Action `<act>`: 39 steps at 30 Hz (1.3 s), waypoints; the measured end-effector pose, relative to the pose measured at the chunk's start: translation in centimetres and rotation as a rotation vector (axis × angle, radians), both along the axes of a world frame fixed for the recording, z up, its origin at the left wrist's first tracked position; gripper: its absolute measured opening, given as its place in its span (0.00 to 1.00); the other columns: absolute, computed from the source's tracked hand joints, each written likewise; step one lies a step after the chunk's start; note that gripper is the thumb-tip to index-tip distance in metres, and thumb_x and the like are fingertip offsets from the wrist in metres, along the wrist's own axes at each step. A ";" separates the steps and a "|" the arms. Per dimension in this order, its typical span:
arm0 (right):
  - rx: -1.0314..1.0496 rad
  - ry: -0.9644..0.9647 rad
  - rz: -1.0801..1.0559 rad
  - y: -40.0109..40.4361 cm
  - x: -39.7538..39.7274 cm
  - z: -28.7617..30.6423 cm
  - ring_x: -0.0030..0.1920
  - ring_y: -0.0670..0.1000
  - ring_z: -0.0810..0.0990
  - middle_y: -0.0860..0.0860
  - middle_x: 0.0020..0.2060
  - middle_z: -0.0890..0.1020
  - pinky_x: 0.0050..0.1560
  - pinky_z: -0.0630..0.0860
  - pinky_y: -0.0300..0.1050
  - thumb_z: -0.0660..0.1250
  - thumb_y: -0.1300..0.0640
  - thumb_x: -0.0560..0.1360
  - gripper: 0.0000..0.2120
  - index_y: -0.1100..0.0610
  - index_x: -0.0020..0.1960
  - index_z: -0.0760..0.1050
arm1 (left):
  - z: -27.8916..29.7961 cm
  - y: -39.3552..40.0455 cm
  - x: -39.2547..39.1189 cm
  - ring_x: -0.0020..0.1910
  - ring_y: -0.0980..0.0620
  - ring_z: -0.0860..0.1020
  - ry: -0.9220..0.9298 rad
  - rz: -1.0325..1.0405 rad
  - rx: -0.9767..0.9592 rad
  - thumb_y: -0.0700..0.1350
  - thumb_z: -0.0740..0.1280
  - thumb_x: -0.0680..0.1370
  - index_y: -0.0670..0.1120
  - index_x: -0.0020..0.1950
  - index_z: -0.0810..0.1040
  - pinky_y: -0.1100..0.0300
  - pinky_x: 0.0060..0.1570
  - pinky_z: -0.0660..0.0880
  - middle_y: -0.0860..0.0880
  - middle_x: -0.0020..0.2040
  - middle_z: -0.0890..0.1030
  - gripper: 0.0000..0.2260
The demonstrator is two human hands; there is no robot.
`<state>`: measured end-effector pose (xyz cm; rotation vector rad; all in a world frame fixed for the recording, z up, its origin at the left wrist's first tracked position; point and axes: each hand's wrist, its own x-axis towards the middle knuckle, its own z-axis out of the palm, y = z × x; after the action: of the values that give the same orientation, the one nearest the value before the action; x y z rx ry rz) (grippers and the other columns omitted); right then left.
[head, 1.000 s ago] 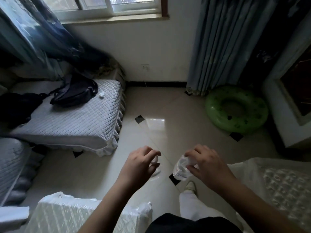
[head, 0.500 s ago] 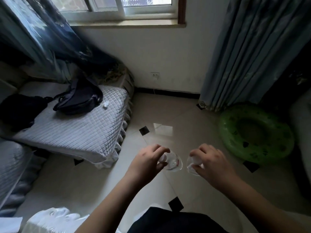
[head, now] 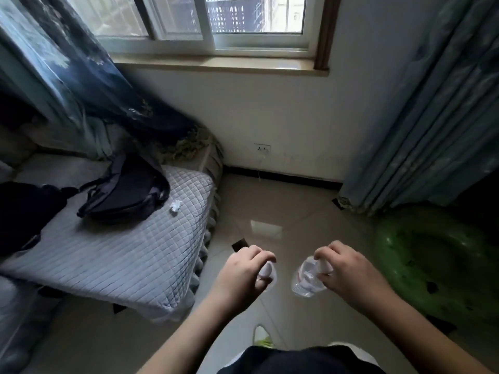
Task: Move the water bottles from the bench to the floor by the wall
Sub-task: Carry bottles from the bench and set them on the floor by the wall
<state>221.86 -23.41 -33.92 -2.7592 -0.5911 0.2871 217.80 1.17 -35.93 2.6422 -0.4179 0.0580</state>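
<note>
Nearest, at 6 o'clock, the person's dark top and a shoe (head: pixel 261 336) show over the tiled floor (head: pixel 283 201). Just beyond, the left hand (head: pixel 243 273) pinches a bottle (head: pixel 267 273) by its top, mostly hidden; the right hand (head: pixel 348 268) grips a second clear bottle (head: pixel 306 278) hanging at its 9 o'clock, the two hands apart. This looks like the carrying step. Next, both need lowering upright onto the floor at 12 o'clock, by the wall (head: pixel 283 120), clear of the socket cord (head: pixel 259 168) and green ring (head: pixel 432 263)
</note>
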 end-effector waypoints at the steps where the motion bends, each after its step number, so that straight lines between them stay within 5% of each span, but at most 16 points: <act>1: 0.005 0.008 -0.020 0.4 1.2 0.0 0.45 0.51 0.78 0.47 0.46 0.76 0.41 0.73 0.44 0.74 0.52 0.66 0.15 0.48 0.52 0.76 | 0.0 0.9 1.6 0.44 0.50 0.76 0.007 -0.003 0.001 0.48 0.70 0.68 0.54 0.54 0.71 0.52 0.43 0.76 0.53 0.47 0.77 0.16; 8: 0.040 -0.005 -0.081 2.2 9.5 -0.8 0.37 0.51 0.77 0.47 0.41 0.76 0.34 0.72 0.43 0.79 0.53 0.59 0.19 0.49 0.47 0.77 | -0.3 3.2 13.2 0.47 0.51 0.75 0.028 0.005 -0.031 0.46 0.72 0.68 0.55 0.53 0.73 0.53 0.47 0.75 0.55 0.49 0.77 0.16; 16: 0.088 0.045 -0.137 0.9 22.5 -3.4 0.46 0.48 0.74 0.44 0.49 0.73 0.41 0.71 0.41 0.69 0.49 0.72 0.13 0.47 0.56 0.75 | -3.1 3.0 26.6 0.49 0.54 0.75 0.120 0.023 -0.028 0.47 0.72 0.70 0.54 0.54 0.76 0.60 0.50 0.73 0.57 0.50 0.76 0.14; 21: 0.133 0.056 -0.140 -0.6 30.8 -4.1 0.41 0.50 0.78 0.46 0.45 0.75 0.36 0.69 0.39 0.76 0.54 0.65 0.15 0.48 0.50 0.76 | -3.8 1.6 35.2 0.52 0.54 0.74 0.239 0.000 -0.017 0.49 0.72 0.71 0.54 0.55 0.76 0.60 0.53 0.72 0.56 0.52 0.76 0.14; 24: 0.121 0.040 -0.100 -1.3 35.1 -5.3 0.37 0.50 0.79 0.47 0.42 0.75 0.30 0.71 0.40 0.79 0.56 0.59 0.21 0.48 0.48 0.74 | -4.7 0.8 40.4 0.50 0.50 0.75 0.214 -0.028 0.028 0.47 0.73 0.69 0.51 0.55 0.77 0.56 0.50 0.74 0.53 0.51 0.77 0.15; 36: -0.035 0.098 -0.241 1.7 45.3 -9.7 0.45 0.54 0.76 0.50 0.46 0.74 0.37 0.74 0.48 0.75 0.56 0.64 0.18 0.50 0.51 0.74 | -11.2 3.6 52.0 0.44 0.49 0.74 0.149 -0.188 -0.024 0.40 0.73 0.67 0.53 0.52 0.73 0.57 0.45 0.73 0.51 0.49 0.77 0.18; 39: -0.019 0.085 -0.331 3.0 45.9 -10.5 0.43 0.53 0.77 0.49 0.45 0.74 0.31 0.73 0.46 0.76 0.57 0.61 0.19 0.48 0.49 0.75 | -12.8 4.4 54.7 0.42 0.50 0.74 0.171 -0.225 0.006 0.39 0.75 0.64 0.53 0.53 0.71 0.58 0.42 0.73 0.52 0.48 0.76 0.22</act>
<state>267.71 -20.38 -44.45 -2.7868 -0.1064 0.3312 272.50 5.59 -48.72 2.5620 -0.6519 -0.2387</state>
